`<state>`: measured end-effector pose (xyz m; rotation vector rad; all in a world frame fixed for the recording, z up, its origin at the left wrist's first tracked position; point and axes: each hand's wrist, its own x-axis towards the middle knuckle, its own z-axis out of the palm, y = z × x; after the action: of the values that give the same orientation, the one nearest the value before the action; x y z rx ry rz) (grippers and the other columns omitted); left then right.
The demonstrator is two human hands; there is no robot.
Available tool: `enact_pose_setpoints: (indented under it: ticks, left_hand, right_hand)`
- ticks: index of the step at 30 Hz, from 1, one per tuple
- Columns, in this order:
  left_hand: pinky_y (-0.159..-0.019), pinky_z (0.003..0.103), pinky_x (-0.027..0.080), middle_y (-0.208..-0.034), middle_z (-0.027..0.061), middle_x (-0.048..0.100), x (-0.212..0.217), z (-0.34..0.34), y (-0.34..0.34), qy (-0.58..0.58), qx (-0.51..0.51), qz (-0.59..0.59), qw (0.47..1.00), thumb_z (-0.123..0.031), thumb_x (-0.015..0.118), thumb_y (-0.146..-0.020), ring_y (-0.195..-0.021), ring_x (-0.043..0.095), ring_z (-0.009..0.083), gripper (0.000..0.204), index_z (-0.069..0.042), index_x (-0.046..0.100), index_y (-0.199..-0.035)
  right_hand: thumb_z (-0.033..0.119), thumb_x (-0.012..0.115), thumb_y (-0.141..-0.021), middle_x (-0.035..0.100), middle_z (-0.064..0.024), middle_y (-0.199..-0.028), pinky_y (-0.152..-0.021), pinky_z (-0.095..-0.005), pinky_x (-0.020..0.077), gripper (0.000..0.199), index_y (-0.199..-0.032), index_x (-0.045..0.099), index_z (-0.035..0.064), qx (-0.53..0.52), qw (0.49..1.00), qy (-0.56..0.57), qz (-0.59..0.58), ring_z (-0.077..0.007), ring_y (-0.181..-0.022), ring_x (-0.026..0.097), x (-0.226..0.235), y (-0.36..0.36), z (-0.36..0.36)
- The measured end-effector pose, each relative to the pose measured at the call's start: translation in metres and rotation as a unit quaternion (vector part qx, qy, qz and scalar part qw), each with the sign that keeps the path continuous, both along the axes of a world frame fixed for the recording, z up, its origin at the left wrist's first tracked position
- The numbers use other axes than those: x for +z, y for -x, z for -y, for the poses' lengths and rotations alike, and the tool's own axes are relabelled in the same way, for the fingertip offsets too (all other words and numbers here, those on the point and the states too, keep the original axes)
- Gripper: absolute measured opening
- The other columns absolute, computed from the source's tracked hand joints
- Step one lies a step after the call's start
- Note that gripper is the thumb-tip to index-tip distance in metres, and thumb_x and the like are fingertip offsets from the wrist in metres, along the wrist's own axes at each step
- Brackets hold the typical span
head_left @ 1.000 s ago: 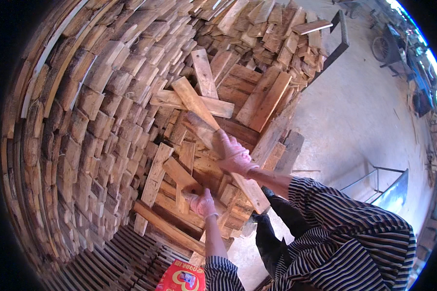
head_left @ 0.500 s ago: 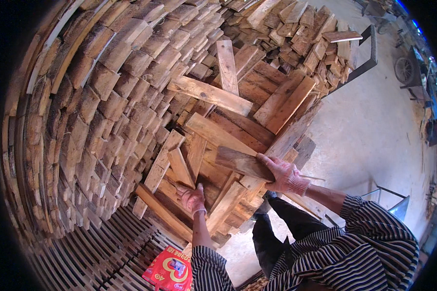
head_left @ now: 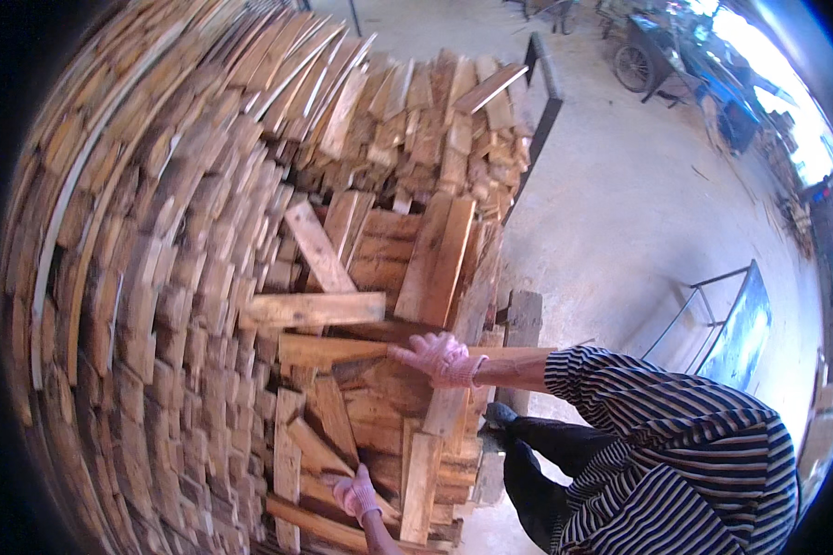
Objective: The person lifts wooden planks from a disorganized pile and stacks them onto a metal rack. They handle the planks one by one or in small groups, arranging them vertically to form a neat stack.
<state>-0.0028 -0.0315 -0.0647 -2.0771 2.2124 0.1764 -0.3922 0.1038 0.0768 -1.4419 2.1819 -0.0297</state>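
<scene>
My left hand (head_left: 354,495), in a pale pink glove, rests low over the stack with thumb and fingers apart. Beside its fingertips lies the end of a narrow wooden plank (head_left: 313,446). My right hand (head_left: 440,359), gloved the same way, is closed at the right end of the planks farther up. A light wooden plank (head_left: 329,351) reaches left from its fingers. Just below that, a darker wooden plank (head_left: 350,372) shows in part; the right hand covers its end. Which of the two the fingers grip is hard to see.
A tall wall of stacked boards (head_left: 185,324) rises on the left, and more piled boards (head_left: 416,120) stand at the back. Loose planks (head_left: 317,309) lie crosswise on the stack. To the right are a black metal frame (head_left: 541,102), a glossy table (head_left: 736,324) and a wheeled cart (head_left: 639,65).
The view has swung to the right. My right hand has moved farther up the stack, bringing the dark plank beside the light one. My left hand stays near the narrow plank.
</scene>
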Motion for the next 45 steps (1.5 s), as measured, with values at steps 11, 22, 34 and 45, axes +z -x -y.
enact_pose_setpoints:
  ticks: [11,22,34,45]
  left_hand:
    - [-0.087,0.045,0.056,-0.123,0.0256,0.061,0.023,-0.002,0.032,-0.047,0.037,0.015,0.998,-0.039,0.074,-0.076,-0.101,0.068,0.0376,0.104,0.007,0.019,-0.151]
    - [-0.095,0.048,0.052,-0.128,0.0245,0.061,0.063,-0.014,0.122,0.033,0.028,0.016,0.999,-0.037,0.071,-0.083,-0.111,0.063,0.0372,0.093,0.005,0.025,-0.152]
    - [-0.103,0.051,0.047,-0.133,0.0234,0.06,0.147,-0.033,0.267,0.15,-0.138,-0.063,0.977,-0.034,0.069,-0.091,-0.122,0.059,0.0368,0.082,0.004,0.031,-0.152]
    - [-0.117,0.049,0.036,-0.14,0.0245,0.056,0.197,-0.043,0.613,-0.071,-0.396,-0.441,0.803,-0.02,0.075,-0.09,-0.138,0.048,0.0391,0.058,0.005,0.054,-0.138]
  right_hand:
    - [0.02,0.08,-0.066,0.059,-0.0162,-0.135,-0.098,-0.0482,0.0536,0.106,-0.158,0.028,0.0259,-0.176,0.955,0.08,0.223,-0.0373,-0.12,0.06,0.12,0.071,-0.124]
    - [0.03,0.079,-0.075,0.07,-0.0181,-0.116,-0.08,-0.0393,0.0583,0.096,-0.157,0.033,0.0149,-0.439,0.866,0.238,0.036,-0.0291,-0.095,0.071,0.175,0.357,-0.067]
    - [0.05,0.073,-0.079,0.065,-0.0233,-0.126,-0.101,-0.0454,0.0503,0.092,-0.152,0.036,0.0071,-0.589,0.771,0.24,0.009,-0.0353,-0.12,0.064,0.117,0.609,0.031]
    - [0.04,0.071,-0.092,0.065,-0.0059,-0.105,-0.067,-0.0323,0.0572,0.07,-0.148,0.044,0.0085,-0.465,0.597,0.505,0.413,-0.0155,-0.084,0.064,0.141,0.601,-0.098]
